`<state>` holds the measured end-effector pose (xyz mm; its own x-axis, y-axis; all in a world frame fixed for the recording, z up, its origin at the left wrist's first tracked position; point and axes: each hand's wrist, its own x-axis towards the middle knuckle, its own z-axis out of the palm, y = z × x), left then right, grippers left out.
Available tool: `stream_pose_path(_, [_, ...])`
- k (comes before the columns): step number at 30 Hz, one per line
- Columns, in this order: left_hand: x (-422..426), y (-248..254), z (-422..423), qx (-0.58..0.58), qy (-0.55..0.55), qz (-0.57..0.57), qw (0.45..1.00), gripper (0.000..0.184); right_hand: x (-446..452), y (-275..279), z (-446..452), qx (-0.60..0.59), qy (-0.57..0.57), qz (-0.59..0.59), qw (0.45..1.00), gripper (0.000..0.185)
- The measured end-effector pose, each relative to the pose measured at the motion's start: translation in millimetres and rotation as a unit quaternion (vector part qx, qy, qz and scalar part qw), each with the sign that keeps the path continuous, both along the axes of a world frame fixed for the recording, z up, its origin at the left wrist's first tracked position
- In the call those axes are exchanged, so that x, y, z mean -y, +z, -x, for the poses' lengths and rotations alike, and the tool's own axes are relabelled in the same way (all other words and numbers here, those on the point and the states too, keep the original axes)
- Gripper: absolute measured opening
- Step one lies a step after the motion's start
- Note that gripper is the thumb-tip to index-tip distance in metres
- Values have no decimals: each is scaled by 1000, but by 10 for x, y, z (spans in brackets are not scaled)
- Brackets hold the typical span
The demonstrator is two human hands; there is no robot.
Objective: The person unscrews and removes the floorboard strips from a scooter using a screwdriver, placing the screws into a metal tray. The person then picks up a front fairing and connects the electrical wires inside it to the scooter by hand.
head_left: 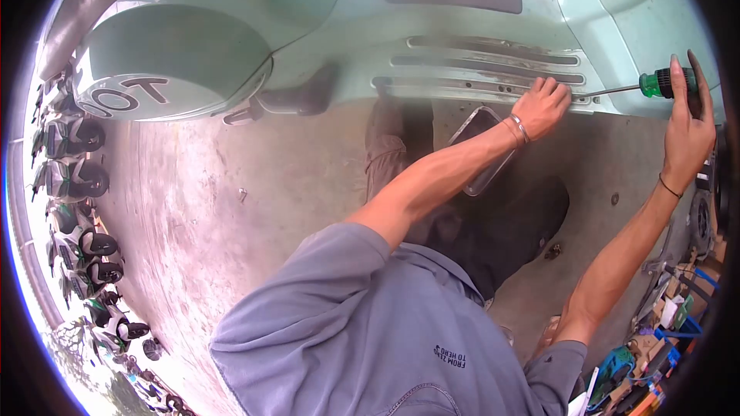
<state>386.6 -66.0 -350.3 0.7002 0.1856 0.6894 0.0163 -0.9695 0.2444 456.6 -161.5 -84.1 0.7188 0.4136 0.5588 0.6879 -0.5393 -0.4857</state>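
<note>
The pale green scooter body [308,46] spans the top of the head view, with dark ribbed strips [493,65] along its footboard. My left hand [542,108] rests at the footboard's lower edge, fingers bent together beside the end of the lowest strip; what they pinch, if anything, is hidden. In my right hand [688,127] is a screwdriver [657,84] with a green and black handle, gripped between thumb and fingers. Its shaft points left, nearly level, and the tip reaches the strip's end close to my left fingers.
Under my left forearm lies a dark rectangular, light-rimmed thing [487,173], partly covered. Several parked scooters [85,177] line the left side of the concrete floor [177,208]. Tools and boxes [655,347] are heaped at lower right. A small piece [242,194] lies on the floor.
</note>
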Motion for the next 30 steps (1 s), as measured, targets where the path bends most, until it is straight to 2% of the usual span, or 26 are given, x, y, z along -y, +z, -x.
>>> stream_pose_path(4, [-8, -51, -32, 2, 7, -3, 1000, 49, 64, -114, -158, 10, 68, 1, 998, 39])
stream_pose_path(6, [8, -80, -39, 5, 3, 4, 1000, 50, 90, -146, -150, -55, 221, -167, 959, 38])
stream_pose_path(7, [-2, -91, -49, 12, 5, -2, 1000, 50, 123, -148, -172, -78, 232, -161, 956, 38])
stream_pose_path(8, [3, -99, -54, 19, 4, -10, 1000, 49, 106, -131, -136, -77, 230, -161, 957, 38])
stream_pose_path(10, [3, -101, -57, 13, 1, -6, 1000, 49, 25, -72, -37, -26, 13, -30, 999, 38])
stream_pose_path(14, [4, -97, -56, 10, 9, -23, 1000, 48, -10, -101, -42, 65, -6, -25, 998, 39])
stream_pose_path(15, [8, -99, -45, 9, 12, -21, 1000, 48, 53, -120, -125, 4, 112, -116, 987, 38])
stream_pose_path(16, [7, -93, -42, 10, 8, -19, 1000, 48, 107, -135, -185, -59, 227, -205, 950, 37])
stream_pose_path(17, [-3, -84, -46, 12, 4, -20, 1000, 48, 120, -115, -170, -79, 231, -190, 951, 37])
stream_pose_path(18, [5, -97, -49, 11, 2, -21, 1000, 48, 96, -116, -153, -79, 229, -191, 951, 37])
stream_pose_path(20, [3, -111, -68, 11, 1, -6, 1000, 47, 6, -101, -108, 12, 11, -79, 997, 37])
stream_pose_path(24, [-16, -78, -36, 8, 17, -31, 999, 47, 6, -125, -75, 22, 20, -47, 998, 38])
stream_pose_path(25, [2, -90, -42, 9, 13, -25, 1000, 47, 34, -172, -106, -42, 137, -140, 980, 39])
stream_pose_path(26, [9, -90, -49, 12, 7, -21, 1000, 47, 69, -189, -132, -104, 248, -230, 935, 40])
stream_pose_path(27, [7, -91, -51, 9, 4, -15, 1000, 48, 121, -148, -156, -145, 273, -217, 926, 44])
stream_pose_path(28, [3, -89, -54, 12, 4, -21, 1000, 48, 115, -150, -177, -141, 275, -221, 925, 44])
stream_pose_path(30, [1, -85, -41, 8, 2, -20, 1000, 49, 46, -148, -141, -69, 57, -122, 988, 44])
